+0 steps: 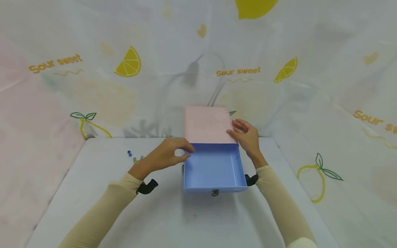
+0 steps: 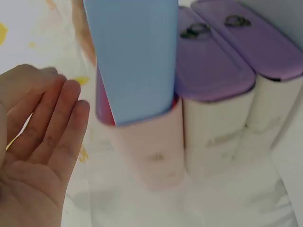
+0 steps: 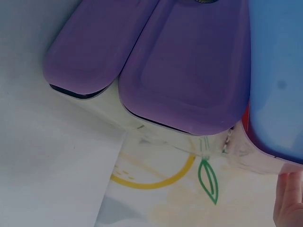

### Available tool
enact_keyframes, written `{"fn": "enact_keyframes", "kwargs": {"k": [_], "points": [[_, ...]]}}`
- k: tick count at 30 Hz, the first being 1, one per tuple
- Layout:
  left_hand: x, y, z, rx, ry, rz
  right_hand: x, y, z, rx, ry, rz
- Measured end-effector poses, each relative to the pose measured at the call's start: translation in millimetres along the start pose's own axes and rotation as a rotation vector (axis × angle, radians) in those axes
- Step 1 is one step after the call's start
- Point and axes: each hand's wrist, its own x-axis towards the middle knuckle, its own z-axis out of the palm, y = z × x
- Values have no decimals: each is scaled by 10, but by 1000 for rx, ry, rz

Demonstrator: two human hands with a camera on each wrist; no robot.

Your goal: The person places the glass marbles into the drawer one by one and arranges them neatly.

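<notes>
Bits (image 1: 129, 152) lie near the tabletop's (image 1: 102, 162) far left corner. Your left hand (image 1: 165, 153) hovers by the drawer (image 1: 214, 168), grip apart. Mid far edge, that drawer seems fully drawn from its box (image 1: 207, 124), not slid back; your right hand (image 1: 247, 137) touches the box, grip apart.

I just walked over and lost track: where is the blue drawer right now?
The blue drawer is mid-picture in the head view, sticking out towards the person from the pink-topped cabinet, with the left hand near its left edge.
</notes>
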Motion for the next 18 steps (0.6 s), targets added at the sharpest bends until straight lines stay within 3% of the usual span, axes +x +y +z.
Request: {"fn": "enact_keyframes", "kwargs": {"k": [4, 9, 13, 18], "points": [[-144, -127, -164, 113, 144, -51, 0, -7, -2, -12, -3, 4], [-487, -325, -245, 252, 275, -254, -9, 2, 9, -14, -3, 1], [-771, -483, -254, 266, 273, -411, -13, -9, 13, -22, -5, -6], [-1026, -708, -218, 246, 186, -558, -5, -10, 2, -25, -5, -8]]}}
